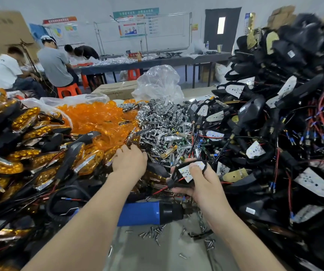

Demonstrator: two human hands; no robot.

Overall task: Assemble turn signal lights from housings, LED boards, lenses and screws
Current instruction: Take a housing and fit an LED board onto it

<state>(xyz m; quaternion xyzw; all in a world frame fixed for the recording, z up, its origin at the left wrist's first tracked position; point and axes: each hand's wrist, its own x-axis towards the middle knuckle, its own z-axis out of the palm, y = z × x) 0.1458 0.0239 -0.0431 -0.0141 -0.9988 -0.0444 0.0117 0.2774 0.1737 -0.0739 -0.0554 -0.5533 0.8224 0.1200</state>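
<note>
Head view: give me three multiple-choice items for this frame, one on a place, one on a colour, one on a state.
1. Where does the blue electric screwdriver lie?
A) on the bench in front of the person
B) on the far table
C) in a hand

2. What colour are the loose lenses heaped ahead?
A) green
B) orange
C) red

3. What is the right hand doing?
A) resting flat
B) holding a black housing with a white LED board in it
C) pinching a screw

Answers: 1 A, it lies flat on the bench by scattered screws; 2 B, the whole heap is orange; 3 B, the hand is wrapped round the housing, thumb on the board.
</note>
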